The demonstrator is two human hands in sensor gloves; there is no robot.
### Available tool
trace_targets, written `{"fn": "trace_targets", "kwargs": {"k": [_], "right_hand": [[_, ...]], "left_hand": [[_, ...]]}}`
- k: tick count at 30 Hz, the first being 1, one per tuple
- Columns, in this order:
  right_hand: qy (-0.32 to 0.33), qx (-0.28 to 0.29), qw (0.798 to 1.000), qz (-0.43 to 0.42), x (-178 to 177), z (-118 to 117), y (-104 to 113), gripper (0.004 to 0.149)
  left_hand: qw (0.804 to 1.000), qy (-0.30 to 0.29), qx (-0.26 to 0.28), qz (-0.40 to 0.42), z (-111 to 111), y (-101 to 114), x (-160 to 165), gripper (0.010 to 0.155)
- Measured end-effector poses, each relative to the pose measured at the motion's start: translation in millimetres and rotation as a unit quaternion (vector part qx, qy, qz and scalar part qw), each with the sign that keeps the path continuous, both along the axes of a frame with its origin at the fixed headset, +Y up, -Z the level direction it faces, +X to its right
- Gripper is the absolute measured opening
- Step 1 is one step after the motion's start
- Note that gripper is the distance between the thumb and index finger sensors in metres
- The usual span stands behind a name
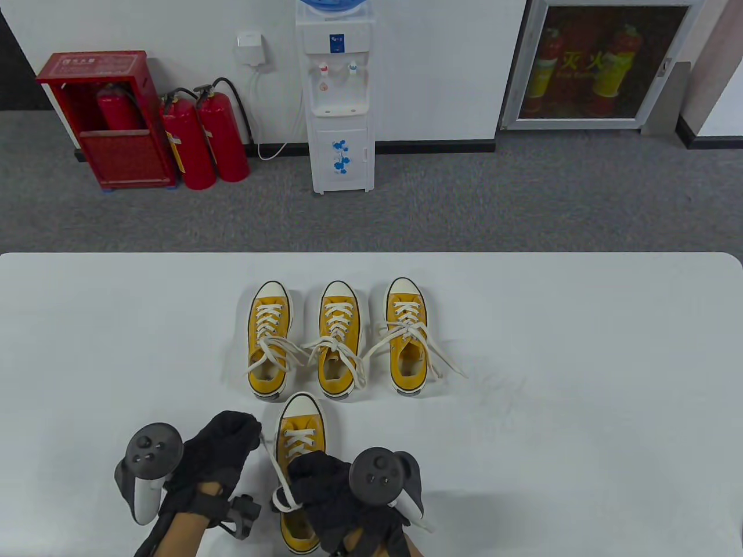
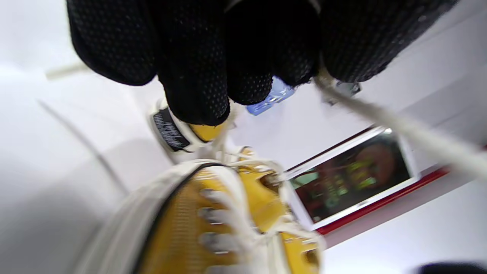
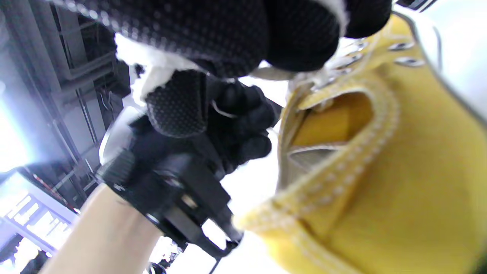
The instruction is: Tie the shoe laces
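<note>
A yellow canvas shoe (image 1: 299, 441) with a white toe cap lies near the table's front edge, toe pointing away; it shows as the near yellow shoe (image 2: 213, 224) in the left wrist view and shoe (image 3: 380, 160) in the right wrist view. My left hand (image 1: 229, 444) sits just left of it, fingers curled, pinching a white lace (image 1: 270, 458) that runs taut to the shoe; the lace (image 2: 399, 129) leaves the fingers (image 2: 198, 76) there. My right hand (image 1: 322, 487) covers the shoe's middle and grips a loop of lace (image 1: 284, 502). Three more yellow shoes (image 1: 336, 342) stand in a row behind, laces loose.
The white table (image 1: 580, 377) stretches wide on both sides. Beyond its far edge stand a water dispenser (image 1: 339, 98), red fire extinguishers (image 1: 203, 139) and a red cabinet (image 1: 104, 116) on grey carpet. Loose lace ends (image 1: 447, 362) trail right of the row.
</note>
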State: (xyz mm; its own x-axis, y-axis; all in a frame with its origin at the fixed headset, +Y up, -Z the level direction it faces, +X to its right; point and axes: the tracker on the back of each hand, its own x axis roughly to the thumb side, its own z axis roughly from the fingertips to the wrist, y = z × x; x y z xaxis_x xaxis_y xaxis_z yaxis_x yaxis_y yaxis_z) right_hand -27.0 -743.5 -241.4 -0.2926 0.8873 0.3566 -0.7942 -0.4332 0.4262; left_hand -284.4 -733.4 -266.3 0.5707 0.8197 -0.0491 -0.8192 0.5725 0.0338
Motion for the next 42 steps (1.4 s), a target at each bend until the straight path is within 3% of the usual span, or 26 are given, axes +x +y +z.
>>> {"fn": "trace_targets", "kwargs": {"k": [8, 17, 27, 42], "right_hand": [[-0.010, -0.071, 0.993, -0.091, 10, -7, -9, 0.041], [-0.035, -0.106, 0.984, -0.141, 17, -11, -15, 0.044], [-0.059, -0.077, 0.988, -0.117, 19, -11, -13, 0.049], [-0.133, -0.057, 0.987, -0.075, 27, -8, -10, 0.040]], "left_hand": [[0.986, -0.051, -0.040, -0.152, -4, -11, 16, 0.042], [0.969, -0.099, -0.036, -0.225, 1, -12, 28, 0.046], [0.962, -0.116, -0.030, -0.246, 3, -13, 36, 0.049], [0.962, -0.126, -0.029, -0.239, 5, -14, 38, 0.056]]}}
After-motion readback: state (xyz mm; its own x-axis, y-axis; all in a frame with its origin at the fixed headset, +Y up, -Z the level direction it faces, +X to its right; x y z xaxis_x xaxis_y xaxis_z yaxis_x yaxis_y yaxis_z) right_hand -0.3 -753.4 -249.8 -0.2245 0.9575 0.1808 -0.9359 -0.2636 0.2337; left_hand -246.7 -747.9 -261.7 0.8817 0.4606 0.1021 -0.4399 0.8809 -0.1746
